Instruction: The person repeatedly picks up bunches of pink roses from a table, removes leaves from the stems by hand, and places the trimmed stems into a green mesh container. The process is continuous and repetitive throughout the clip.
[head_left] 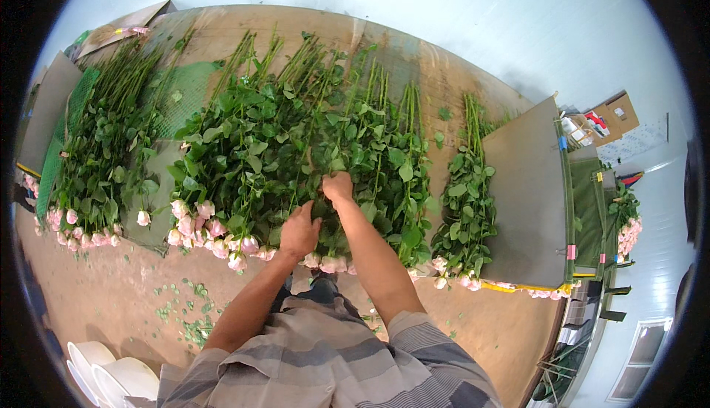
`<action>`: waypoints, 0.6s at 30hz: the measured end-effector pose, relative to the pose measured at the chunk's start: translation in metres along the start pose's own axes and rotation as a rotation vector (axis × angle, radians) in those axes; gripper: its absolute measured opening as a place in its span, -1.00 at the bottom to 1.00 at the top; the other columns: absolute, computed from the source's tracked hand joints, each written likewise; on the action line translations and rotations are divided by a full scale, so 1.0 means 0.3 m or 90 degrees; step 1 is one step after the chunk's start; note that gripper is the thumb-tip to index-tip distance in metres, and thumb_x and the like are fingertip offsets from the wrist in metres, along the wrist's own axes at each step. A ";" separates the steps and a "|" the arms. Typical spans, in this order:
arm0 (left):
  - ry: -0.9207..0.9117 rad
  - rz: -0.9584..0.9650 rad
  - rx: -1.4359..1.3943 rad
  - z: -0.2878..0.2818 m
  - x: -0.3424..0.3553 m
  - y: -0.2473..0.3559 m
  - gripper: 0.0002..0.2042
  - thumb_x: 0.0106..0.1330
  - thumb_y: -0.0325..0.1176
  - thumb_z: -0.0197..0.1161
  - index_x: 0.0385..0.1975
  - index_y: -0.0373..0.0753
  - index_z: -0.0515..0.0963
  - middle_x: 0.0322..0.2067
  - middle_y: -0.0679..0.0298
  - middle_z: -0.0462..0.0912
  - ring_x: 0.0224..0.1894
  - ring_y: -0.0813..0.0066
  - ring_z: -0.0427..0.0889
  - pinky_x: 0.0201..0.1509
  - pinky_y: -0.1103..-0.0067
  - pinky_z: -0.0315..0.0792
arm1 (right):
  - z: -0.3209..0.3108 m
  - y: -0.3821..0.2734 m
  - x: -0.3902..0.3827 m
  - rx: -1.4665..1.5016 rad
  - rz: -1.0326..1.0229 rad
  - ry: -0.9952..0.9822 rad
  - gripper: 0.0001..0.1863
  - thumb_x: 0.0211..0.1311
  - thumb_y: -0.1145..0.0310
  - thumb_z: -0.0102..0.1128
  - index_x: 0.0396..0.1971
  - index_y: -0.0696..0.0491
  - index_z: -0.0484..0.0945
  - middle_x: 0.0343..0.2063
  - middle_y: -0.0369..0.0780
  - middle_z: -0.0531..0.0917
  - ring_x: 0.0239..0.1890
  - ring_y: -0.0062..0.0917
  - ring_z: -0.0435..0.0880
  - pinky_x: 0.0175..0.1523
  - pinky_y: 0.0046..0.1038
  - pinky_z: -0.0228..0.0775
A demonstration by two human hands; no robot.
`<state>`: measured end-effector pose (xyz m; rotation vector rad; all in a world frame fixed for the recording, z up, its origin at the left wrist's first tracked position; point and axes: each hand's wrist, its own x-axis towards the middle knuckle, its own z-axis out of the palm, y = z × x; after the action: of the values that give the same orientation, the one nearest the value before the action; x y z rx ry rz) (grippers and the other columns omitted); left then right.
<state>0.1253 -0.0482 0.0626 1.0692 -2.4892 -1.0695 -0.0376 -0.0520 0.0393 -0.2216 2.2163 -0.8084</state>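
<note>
A wide spread of pink roses lies across the table, with leafy green stems [251,123] pointing away from me and pale pink blooms [218,245] along the near edge. Over the middle of the pile, my right hand [338,186] is closed among the leaves, apparently on a rose stem. Lower and to its left, my left hand [299,230] is curled just above the blooms, its thumb on the right side. Leaves and its own back hide what that left hand grips. The two hands are a short distance apart.
Another rose bunch [111,157] lies at left near green netting [185,94]; a smaller one [466,194] lies at right beside an upright grey panel [521,194]. A cardboard box [617,116] stands beyond. White buckets [122,378] and fallen leaves [188,308] are on the floor.
</note>
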 end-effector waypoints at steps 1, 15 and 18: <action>-0.052 -0.025 0.020 0.009 0.003 0.001 -0.64 0.20 -0.33 0.16 0.00 -0.25 0.44 -0.19 -0.04 0.58 -0.16 -0.07 0.57 -0.08 0.20 0.46 | 0.001 -0.001 0.000 0.028 0.001 -0.011 -0.69 0.37 0.33 0.02 -0.05 0.26 0.45 -0.42 -0.04 0.57 -0.57 -0.37 0.51 -0.46 -0.25 0.43; -0.071 -0.034 -0.296 -0.205 -0.032 0.034 -0.62 0.33 -0.25 0.10 0.03 -0.39 0.39 -0.22 -0.15 0.57 -0.14 -0.01 0.58 -0.05 0.36 0.41 | -0.059 -0.189 -0.264 0.484 -0.295 -0.025 -0.80 0.39 0.33 0.00 -0.20 0.14 0.52 -0.37 -0.26 0.68 -0.45 -0.61 0.51 -0.36 -0.51 0.33; -0.036 -0.038 -0.318 -0.283 -0.037 0.042 -0.67 0.32 -0.32 0.12 0.00 -0.38 0.43 -0.24 -0.09 0.59 -0.16 0.11 0.60 -0.06 0.39 0.42 | -0.031 -0.235 -0.311 0.470 -0.353 -0.043 -0.82 0.37 0.35 0.04 -0.21 0.15 0.50 -0.35 -0.20 0.67 -0.25 -0.58 0.57 -0.02 -0.46 0.31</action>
<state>0.1654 -0.0800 0.1323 0.9663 -2.0622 -1.6420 0.0151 -0.0667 0.1431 -0.4898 1.6554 -1.8200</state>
